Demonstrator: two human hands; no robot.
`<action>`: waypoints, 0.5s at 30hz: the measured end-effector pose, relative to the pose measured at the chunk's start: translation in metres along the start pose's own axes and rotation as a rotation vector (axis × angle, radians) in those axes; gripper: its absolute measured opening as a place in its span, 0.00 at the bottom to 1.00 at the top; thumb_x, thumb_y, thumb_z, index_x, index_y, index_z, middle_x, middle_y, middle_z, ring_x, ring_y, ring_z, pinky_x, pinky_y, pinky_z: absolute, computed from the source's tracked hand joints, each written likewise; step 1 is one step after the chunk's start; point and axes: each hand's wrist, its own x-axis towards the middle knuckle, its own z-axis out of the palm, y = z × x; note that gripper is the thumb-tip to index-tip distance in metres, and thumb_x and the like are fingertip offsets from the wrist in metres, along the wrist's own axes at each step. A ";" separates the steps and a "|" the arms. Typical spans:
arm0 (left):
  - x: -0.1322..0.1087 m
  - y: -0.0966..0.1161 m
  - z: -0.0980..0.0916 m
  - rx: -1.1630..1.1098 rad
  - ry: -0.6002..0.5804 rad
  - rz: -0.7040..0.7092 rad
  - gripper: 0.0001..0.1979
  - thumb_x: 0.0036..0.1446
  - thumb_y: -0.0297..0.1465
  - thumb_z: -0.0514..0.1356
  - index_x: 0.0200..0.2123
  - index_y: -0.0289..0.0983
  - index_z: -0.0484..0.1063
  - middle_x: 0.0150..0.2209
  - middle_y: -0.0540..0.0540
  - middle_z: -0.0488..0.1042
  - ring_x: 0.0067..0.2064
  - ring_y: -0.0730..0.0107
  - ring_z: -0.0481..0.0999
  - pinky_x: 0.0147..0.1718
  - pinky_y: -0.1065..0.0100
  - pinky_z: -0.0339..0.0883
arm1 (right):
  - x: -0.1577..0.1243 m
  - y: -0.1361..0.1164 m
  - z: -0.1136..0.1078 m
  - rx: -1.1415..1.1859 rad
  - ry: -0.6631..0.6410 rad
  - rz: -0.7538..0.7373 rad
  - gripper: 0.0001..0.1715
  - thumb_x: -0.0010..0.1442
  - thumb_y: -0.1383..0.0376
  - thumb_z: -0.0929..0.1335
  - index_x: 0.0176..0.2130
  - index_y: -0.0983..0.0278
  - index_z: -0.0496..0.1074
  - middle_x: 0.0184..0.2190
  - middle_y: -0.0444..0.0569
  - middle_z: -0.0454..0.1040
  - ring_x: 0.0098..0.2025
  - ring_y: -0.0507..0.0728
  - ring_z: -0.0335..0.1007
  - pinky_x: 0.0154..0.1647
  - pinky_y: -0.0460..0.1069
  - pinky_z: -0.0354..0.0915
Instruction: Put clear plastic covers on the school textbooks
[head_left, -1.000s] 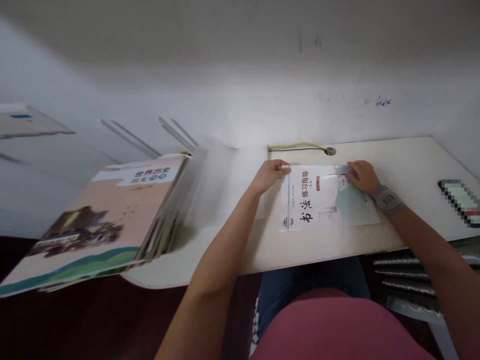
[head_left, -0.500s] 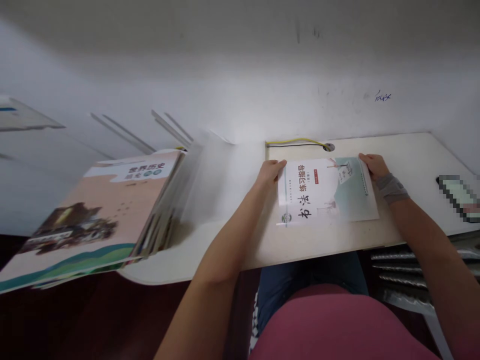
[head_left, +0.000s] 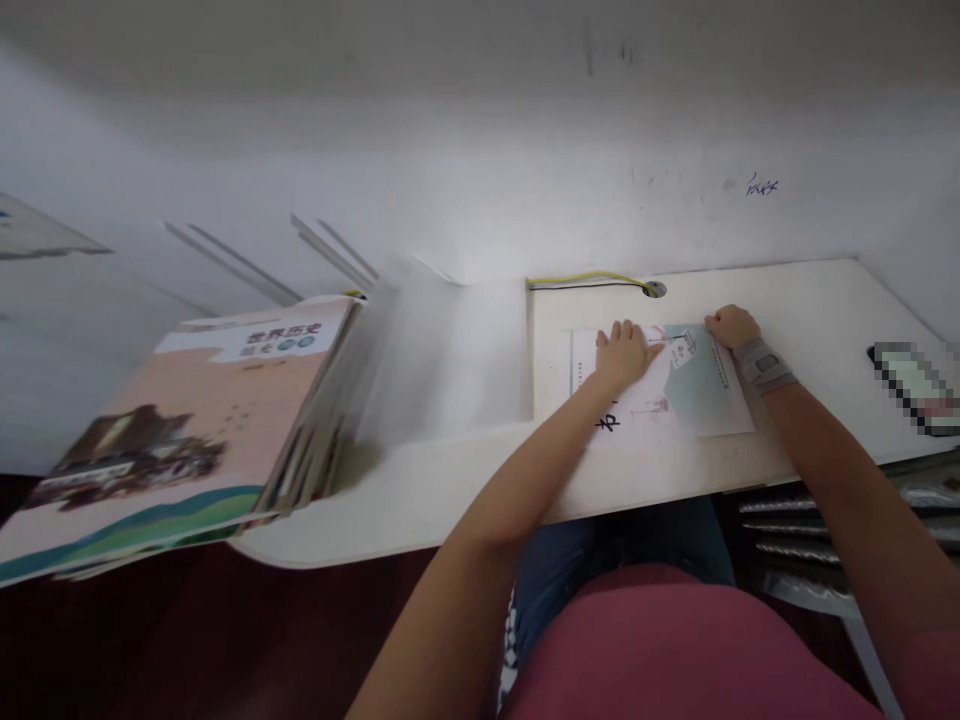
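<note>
A thin workbook [head_left: 697, 395] with a white and pale teal cover lies flat on the cream desk [head_left: 810, 300]. My left hand [head_left: 624, 355] rests flat on the middle of its cover, fingers stretched out. My right hand [head_left: 731, 325], with a grey band at the wrist, is curled at the book's far right corner, gripping its edge.
A stack of textbooks [head_left: 187, 440] with a peach cover on top lies at the left, overhanging the desk edge. A yellow cable [head_left: 585, 281] runs to a hole at the desk's back. A phone [head_left: 915, 385] lies at the right edge. The white wall stands right behind.
My left hand left the book's left edge and slid right onto the cover. My right hand stayed at the far right corner. The book shifted slightly right.
</note>
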 end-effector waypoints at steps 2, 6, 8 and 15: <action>-0.001 0.009 0.011 0.004 0.026 -0.010 0.33 0.64 0.44 0.36 0.64 0.28 0.50 0.66 0.35 0.48 0.67 0.50 0.45 0.61 0.46 0.42 | -0.012 -0.014 0.000 -0.027 0.073 -0.063 0.22 0.61 0.60 0.58 0.43 0.73 0.71 0.46 0.68 0.72 0.50 0.67 0.65 0.47 0.58 0.59; -0.004 0.006 0.021 -0.015 0.091 0.001 0.30 0.63 0.38 0.38 0.64 0.29 0.49 0.66 0.37 0.50 0.67 0.52 0.45 0.61 0.46 0.40 | -0.043 -0.060 0.017 -0.039 0.082 -0.521 0.27 0.65 0.58 0.54 0.56 0.68 0.62 0.60 0.59 0.62 0.62 0.62 0.53 0.58 0.58 0.51; -0.004 0.000 0.021 -0.032 0.088 0.026 0.29 0.63 0.36 0.39 0.64 0.30 0.50 0.66 0.38 0.50 0.67 0.54 0.46 0.62 0.48 0.41 | -0.053 -0.072 0.029 -0.041 0.021 -0.684 0.31 0.66 0.56 0.49 0.61 0.67 0.57 0.61 0.57 0.61 0.63 0.61 0.53 0.60 0.58 0.50; -0.010 -0.042 0.015 -0.086 0.126 -0.055 0.29 0.63 0.39 0.40 0.63 0.31 0.52 0.65 0.37 0.53 0.66 0.55 0.49 0.62 0.51 0.42 | -0.039 0.000 0.027 -0.143 -0.037 -0.499 0.37 0.65 0.51 0.50 0.63 0.72 0.53 0.65 0.62 0.52 0.66 0.66 0.46 0.61 0.61 0.48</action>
